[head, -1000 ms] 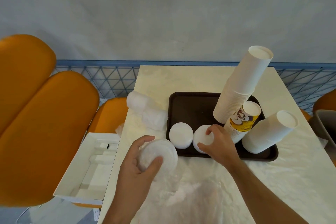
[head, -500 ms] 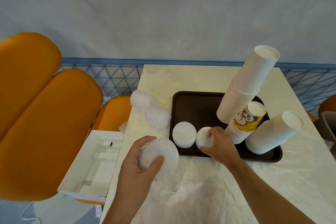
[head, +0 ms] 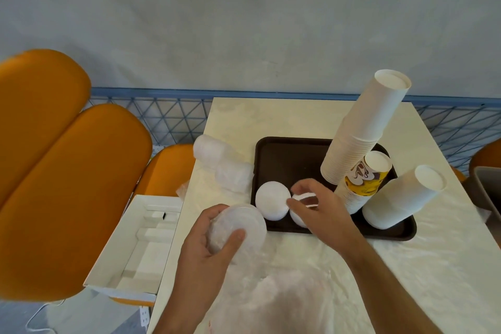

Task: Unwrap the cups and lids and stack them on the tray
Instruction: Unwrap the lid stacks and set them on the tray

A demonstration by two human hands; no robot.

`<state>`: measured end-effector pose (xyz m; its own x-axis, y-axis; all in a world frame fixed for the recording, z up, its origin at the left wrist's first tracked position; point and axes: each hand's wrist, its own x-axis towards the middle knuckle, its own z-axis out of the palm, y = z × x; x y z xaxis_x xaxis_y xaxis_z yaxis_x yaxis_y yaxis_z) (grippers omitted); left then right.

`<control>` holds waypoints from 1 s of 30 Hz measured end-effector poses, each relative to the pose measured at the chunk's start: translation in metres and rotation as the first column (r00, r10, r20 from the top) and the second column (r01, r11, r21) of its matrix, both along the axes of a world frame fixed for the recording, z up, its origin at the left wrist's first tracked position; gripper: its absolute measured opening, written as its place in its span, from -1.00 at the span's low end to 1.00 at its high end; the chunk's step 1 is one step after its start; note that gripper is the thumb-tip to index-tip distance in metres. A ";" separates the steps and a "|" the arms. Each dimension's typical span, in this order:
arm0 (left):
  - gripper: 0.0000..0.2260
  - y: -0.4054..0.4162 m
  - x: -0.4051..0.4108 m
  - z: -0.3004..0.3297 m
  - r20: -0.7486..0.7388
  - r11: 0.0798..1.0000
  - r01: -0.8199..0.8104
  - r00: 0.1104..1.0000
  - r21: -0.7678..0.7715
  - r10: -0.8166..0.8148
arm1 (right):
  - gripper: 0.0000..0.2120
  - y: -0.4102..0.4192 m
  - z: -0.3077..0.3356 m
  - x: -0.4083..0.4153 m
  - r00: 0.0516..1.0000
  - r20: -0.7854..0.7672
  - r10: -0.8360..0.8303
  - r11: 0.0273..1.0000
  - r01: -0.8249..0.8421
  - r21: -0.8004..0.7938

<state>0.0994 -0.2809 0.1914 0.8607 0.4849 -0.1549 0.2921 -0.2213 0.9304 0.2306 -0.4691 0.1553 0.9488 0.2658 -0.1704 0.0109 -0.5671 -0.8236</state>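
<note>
Lids point(head: 272, 202), white and round, sit stacked on the brown tray's point(head: 287, 154) near edge. My left hand point(head: 208, 249) grips a wrapped sleeve of lids point(head: 238, 228); my right hand point(head: 317, 209), earlier pressing the second stack point(head: 298, 218), has lifted, fingers loosely spread.

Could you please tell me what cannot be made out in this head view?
- Right lid stack: mostly hidden by the right hand; its height is unclear.
- Wrapped lids in the left hand: count blurred by plastic.
- Grey bin: cut off by the right edge.
</note>
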 end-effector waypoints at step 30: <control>-0.83 -0.011 -0.005 0.012 0.013 0.990 0.116 0.993 -0.077 -0.115 | -0.83 -0.005 0.057 -0.038 0.953 -0.249 0.174 0.897 -0.049 0.439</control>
